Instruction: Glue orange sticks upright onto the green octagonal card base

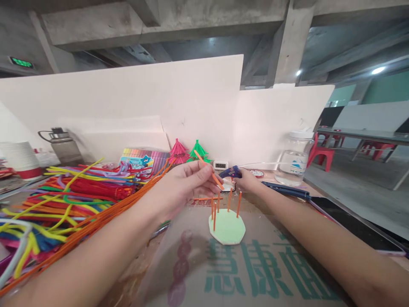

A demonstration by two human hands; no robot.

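My left hand (188,181) pinches a short orange stick (208,169) that slants down to the right, just above a pale green foam base (227,229). Several orange sticks (229,199) stand upright in that base, which lies on a sheet of cardboard (255,273). My right hand (247,181) reaches behind the base and rests its curled fingers on a blue glue gun (230,172) lying on the table.
A big heap of coloured pipe cleaners (64,192) fills the left side. At the back stand a marker box (143,158), pink and green paper trees (188,152), a small digital timer (220,165) and a clear jar (294,160). White boards wall the rear. A dark phone (351,228) lies at right.
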